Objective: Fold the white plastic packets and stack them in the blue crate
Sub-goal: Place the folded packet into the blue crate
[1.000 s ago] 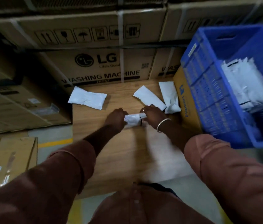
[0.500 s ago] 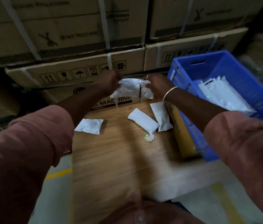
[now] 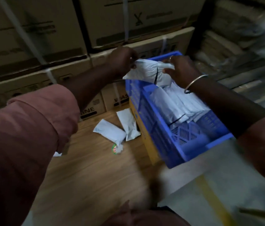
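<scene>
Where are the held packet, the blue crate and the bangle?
held packet (image 3: pixel 144 71), head view, its white middle.
blue crate (image 3: pixel 198 146), head view, its near wall.
bangle (image 3: pixel 193 81), head view, band on the wrist.

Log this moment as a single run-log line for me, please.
packet: folded, held over blue crate | left hand: pinches it | right hand: grips it | crate: stacked packets inside | table: loose packets

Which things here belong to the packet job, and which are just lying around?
In the job: held packet, pinched by left hand and right hand; blue crate; stacked packets inside it; loose packets on the wooden table.
Lying about: cardboard boxes behind; crumpled scrap with green label.
</scene>
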